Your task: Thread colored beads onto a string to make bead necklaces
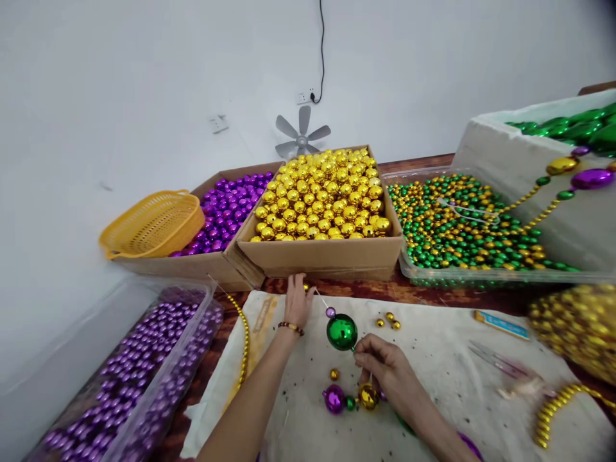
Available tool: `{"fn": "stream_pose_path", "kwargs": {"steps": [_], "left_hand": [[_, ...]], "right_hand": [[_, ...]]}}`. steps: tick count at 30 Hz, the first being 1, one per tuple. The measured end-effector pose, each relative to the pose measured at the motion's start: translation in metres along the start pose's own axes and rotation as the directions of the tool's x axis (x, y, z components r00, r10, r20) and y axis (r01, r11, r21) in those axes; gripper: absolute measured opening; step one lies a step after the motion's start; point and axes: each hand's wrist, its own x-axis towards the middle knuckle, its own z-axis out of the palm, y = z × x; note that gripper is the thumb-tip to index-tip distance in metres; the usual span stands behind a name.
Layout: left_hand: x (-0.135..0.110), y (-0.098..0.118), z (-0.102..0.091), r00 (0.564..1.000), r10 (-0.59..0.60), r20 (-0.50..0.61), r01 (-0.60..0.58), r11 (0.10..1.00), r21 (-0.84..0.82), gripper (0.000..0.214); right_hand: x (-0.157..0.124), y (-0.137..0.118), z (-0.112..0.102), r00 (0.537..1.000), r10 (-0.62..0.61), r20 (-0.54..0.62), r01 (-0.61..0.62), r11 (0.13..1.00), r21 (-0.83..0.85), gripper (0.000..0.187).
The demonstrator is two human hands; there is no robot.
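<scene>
My right hand [389, 369] pinches the bead string just below a large green ball [342, 332]. A small lilac bead [330, 312] sits above that ball, and a bare length of thread runs from it towards my left hand [297, 303]. My left hand is at the cloth's far edge, a small gold bead [306, 287] between its thumb and fingers. Under my right hand lie a purple ball [333, 399], a small green bead [350, 403] and a gold ball [369, 396]. A loose gold bead [334, 373] rests close by.
Behind the pale cloth [298, 423] stand a carton of gold balls [322, 250], a carton of purple balls [226, 212] with a yellow basket [151, 224], and a tub of green-gold beads [462, 224]. Scissors [495, 359] lie right; a lilac-bead bin [139, 359] stands left.
</scene>
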Motion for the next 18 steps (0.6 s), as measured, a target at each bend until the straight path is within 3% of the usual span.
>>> {"fn": "stream_pose_path", "kwargs": {"steps": [6,8,9,11,13,15,18], "left_hand": [[-0.016,0.019,-0.03,0.998,-0.046,-0.035,0.045,0.998,-0.033,0.025],[-0.027,0.032,-0.039,0.989,-0.142,-0.026,0.136,0.976,-0.172,0.027],[-0.033,0.039,-0.043,0.977,-0.215,0.0,0.204,0.93,-0.305,0.028],[-0.043,0.054,-0.052,0.936,-0.339,0.095,0.326,0.736,-0.593,0.029],[-0.05,0.067,-0.059,0.912,-0.374,0.167,0.362,0.547,-0.755,0.028],[-0.053,0.076,-0.064,0.909,-0.379,0.173,0.348,0.463,-0.815,0.026],[-0.053,0.085,-0.068,0.912,-0.389,0.13,0.3,0.416,-0.858,0.023]], "right_hand": [[0.001,0.004,0.002,1.0,-0.005,0.027,0.006,1.0,-0.027,0.011],[0.0,0.007,0.003,0.999,-0.016,0.042,0.018,0.999,-0.042,0.01],[0.0,0.008,0.004,0.998,-0.024,0.051,0.027,0.998,-0.052,0.01],[-0.003,0.008,0.006,0.997,-0.038,0.065,0.043,0.996,-0.079,0.011],[-0.006,0.006,0.009,0.995,-0.058,0.08,0.068,0.989,-0.129,0.013],[-0.009,0.004,0.011,0.991,-0.087,0.102,0.107,0.974,-0.201,0.015],[-0.013,0.001,0.014,0.983,-0.126,0.133,0.16,0.944,-0.288,0.016]]}}
